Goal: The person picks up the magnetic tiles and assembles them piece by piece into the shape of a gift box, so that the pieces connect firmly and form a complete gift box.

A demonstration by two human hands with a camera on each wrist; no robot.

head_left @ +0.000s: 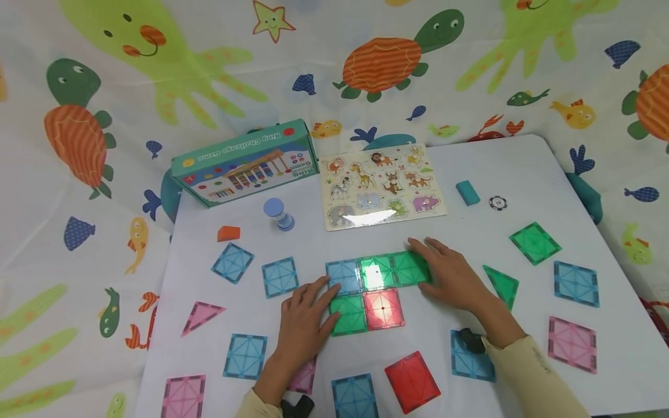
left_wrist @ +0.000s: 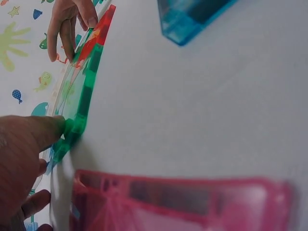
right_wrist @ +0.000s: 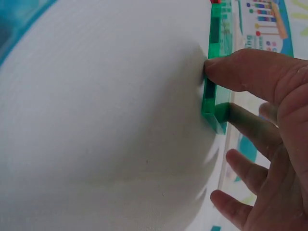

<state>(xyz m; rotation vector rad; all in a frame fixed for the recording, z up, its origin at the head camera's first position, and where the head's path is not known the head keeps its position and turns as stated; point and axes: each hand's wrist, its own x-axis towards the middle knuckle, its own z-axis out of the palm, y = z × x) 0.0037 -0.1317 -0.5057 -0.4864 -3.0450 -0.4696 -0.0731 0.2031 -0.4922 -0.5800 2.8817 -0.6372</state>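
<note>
Five translucent magnetic tiles lie edge to edge mid-table. In the far row are a blue tile (head_left: 343, 276), a green tile (head_left: 372, 280) and an end green tile (head_left: 405, 269). The near row has another green tile (head_left: 349, 316) and a red tile (head_left: 384, 309). My left hand (head_left: 305, 316) rests at the left side, fingertips on the blue tile's edge and thumb on the near green tile's edge. My right hand (head_left: 453, 276) pinches the end green tile, thumb at its near edge and fingers at its far side.
Loose blue, pink, red and green tiles surround the hands, including a red tile (head_left: 413, 382) and a pink tile (head_left: 572, 343). Farther back are a game box (head_left: 245, 165), an animal puzzle board (head_left: 387, 191), a blue spool-like piece (head_left: 279, 215), a teal block (head_left: 467, 193) and an orange block (head_left: 228, 233).
</note>
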